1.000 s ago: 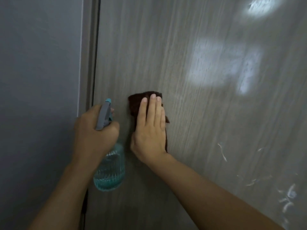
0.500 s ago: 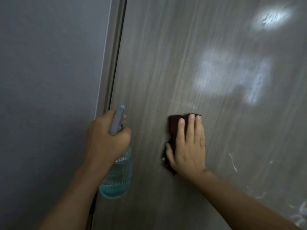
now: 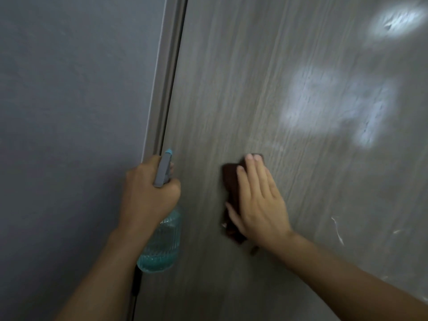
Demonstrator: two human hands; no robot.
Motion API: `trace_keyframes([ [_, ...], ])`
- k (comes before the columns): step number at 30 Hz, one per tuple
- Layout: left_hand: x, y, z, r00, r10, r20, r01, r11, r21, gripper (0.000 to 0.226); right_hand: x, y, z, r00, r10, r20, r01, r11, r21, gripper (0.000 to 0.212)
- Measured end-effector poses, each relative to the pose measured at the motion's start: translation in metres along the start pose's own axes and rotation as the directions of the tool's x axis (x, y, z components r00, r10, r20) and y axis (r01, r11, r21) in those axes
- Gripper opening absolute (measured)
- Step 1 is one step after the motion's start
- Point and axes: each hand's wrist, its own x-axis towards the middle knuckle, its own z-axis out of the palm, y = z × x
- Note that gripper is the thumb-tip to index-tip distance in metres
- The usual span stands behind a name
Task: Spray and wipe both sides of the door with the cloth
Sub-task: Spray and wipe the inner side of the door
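Note:
A grey wood-grain door [image 3: 289, 66] fills the right of the view. My right hand [image 3: 259, 200] lies flat with straight fingers on a dark brown cloth [image 3: 231, 188], pressing it against the door. Most of the cloth is hidden under the palm. My left hand [image 3: 148, 193] grips the neck of a clear spray bottle [image 3: 162, 242] with blue liquid and a grey trigger head, held beside the door's left edge.
A grey door frame [image 3: 166, 77] runs up the left of the door, with a plain grey wall [image 3: 69, 112] beyond it. White streaks [image 3: 338, 230] and light reflections show on the door's right part.
My right hand has slid the cloth to the right across the door, away from the bottle. The view has shifted, and my left hand keeps holding the bottle.

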Motion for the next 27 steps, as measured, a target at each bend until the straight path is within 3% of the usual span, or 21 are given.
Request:
trace_keyframes([
  [2,0.001,0.001,0.002,1.0,0.007,0.01,-0.007,0.999,0.033,0.003,-0.031,0.019,-0.005,0.999,0.022,0.024,-0.021,0.997,-0.069,0.084],
  [5,0.002,0.002,0.003,1.0,0.015,0.019,-0.015,1.0,0.023,0.016,-0.042,0.021,-0.002,0.995,0.079,0.064,-0.071,0.989,-0.13,0.093],
  [11,-0.002,0.003,-0.004,1.0,-0.009,0.018,0.009,1.0,-0.001,0.008,0.024,-0.043,0.015,0.994,0.1,0.051,-0.097,0.994,-0.049,0.099],
  [18,0.003,0.009,-0.022,0.999,-0.007,-0.042,0.01,0.996,0.085,0.012,0.099,-0.124,0.04,0.996,0.083,0.033,-0.085,0.996,0.037,0.072],
  [23,0.001,0.011,-0.027,0.999,0.021,-0.042,-0.015,0.992,0.126,0.016,0.097,-0.111,0.044,1.0,0.003,0.029,-0.002,0.999,-0.04,0.089],
  [27,-0.001,0.019,-0.009,0.999,0.029,-0.041,-0.024,0.994,0.103,0.018,0.089,-0.092,0.037,1.0,-0.02,0.025,0.022,0.996,-0.081,0.082],
])
